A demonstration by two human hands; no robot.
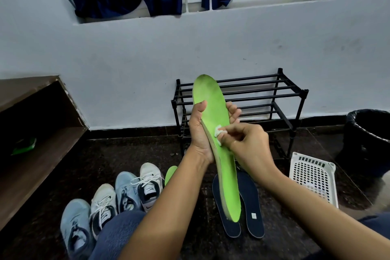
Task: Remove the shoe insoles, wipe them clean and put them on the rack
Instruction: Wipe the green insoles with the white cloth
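My left hand grips a long green insole by its middle and holds it upright in front of the black shoe rack. My right hand pinches a small white wipe and presses it against the insole's face. Two dark blue insoles lie flat on the floor below. The tip of a second green insole shows beside my left forearm. Several shoes stand in a row at the lower left: two light blue and two white.
The rack's bars are bare. A white perforated basket lies on the floor right of the rack, with a black bin beyond it. A brown wooden shelf runs along the left. The dark stone floor lies below.
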